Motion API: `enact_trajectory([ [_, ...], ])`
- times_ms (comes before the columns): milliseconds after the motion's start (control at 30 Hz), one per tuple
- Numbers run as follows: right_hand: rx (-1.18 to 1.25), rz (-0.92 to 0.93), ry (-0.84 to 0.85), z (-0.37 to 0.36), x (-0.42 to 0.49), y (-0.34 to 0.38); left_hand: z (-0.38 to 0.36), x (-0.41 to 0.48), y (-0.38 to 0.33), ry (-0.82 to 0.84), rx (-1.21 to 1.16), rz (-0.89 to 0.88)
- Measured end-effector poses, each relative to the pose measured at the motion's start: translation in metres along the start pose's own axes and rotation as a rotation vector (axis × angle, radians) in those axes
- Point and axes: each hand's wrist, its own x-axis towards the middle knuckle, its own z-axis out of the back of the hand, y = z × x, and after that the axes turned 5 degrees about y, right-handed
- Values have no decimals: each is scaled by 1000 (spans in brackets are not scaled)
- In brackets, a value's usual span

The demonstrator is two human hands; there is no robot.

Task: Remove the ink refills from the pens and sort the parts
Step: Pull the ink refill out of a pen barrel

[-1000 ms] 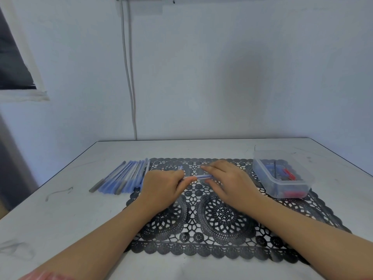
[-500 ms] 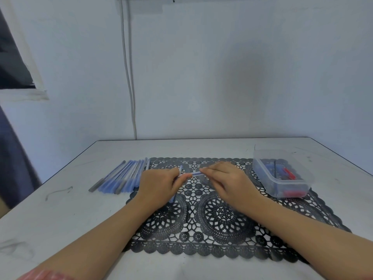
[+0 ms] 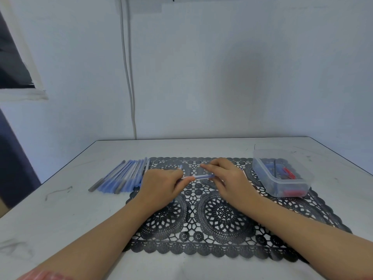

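Pen (image 3: 204,176) gripped by left hand (image 3: 161,185), right hand (image 3: 229,176)

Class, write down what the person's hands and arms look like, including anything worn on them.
The left hand and right hand are bare: no gloves, rings or watch show. The left forearm and right forearm are uncovered to the frame edge. A blurred pinkish-red strip at the bottom left corner, by the left arm, may be a sleeve edge; I cannot tell.

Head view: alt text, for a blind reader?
Left hand and right hand pinch a blue pen over a black lace mat on a white table. A row of pens lies left of the mat; a clear tub of pen parts sits at its right end.
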Motion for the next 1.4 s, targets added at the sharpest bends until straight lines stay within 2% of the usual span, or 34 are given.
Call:
enact_trajectory([
  [200, -70, -19, 33, 1, 1, 1, -1, -1, 1, -23, -6, 14],
  [667, -48, -46, 41, 2, 0, 5, 2, -1, 4, 22, -12, 68],
  [1167, -208, 35, 149, 5, 0, 11, 3, -3, 3, 35, -99, 54],
  [1400, -186, 81, 172, 7, -2, 13, 0, -5, 8, 60, -142, 53],
])
